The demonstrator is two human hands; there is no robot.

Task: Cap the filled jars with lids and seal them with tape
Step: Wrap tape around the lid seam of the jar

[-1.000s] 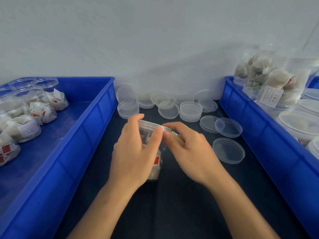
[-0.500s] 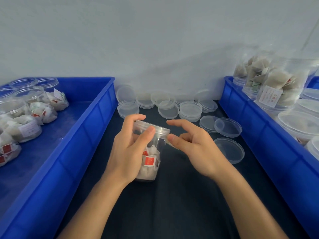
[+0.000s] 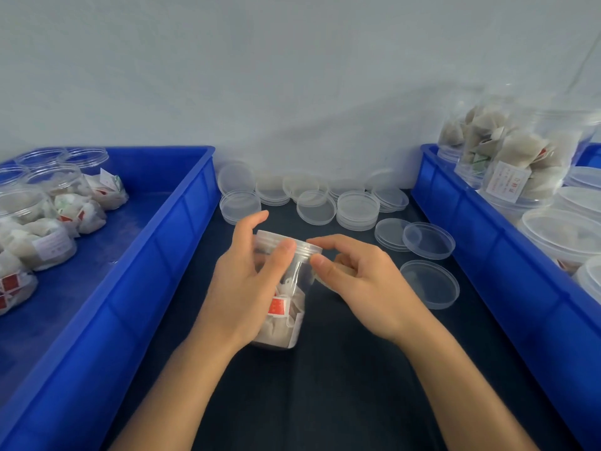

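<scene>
A clear plastic jar (image 3: 287,312) filled with white tea bags with red tags stands tilted on the dark table. A clear lid (image 3: 276,239) sits on its mouth. My left hand (image 3: 247,288) grips the jar from the left, thumb lying across the lid's rim. My right hand (image 3: 364,288) is at the lid's right edge, its thumb and forefinger pinching what looks like clear tape (image 3: 341,271) that runs to the jar's neck. A pale beige shape shows behind the thumb.
Several loose clear lids (image 3: 357,206) lie in stacks by the wall, and one lid (image 3: 429,284) lies right of my hand. A blue bin (image 3: 182,222) on the left holds filled jars (image 3: 39,236). Another blue bin (image 3: 471,229) on the right holds more jars (image 3: 520,151).
My left hand has turned the jar and slid down its side, baring the lid. My right hand has drawn a little away to the right, fingers curling at the rim.
</scene>
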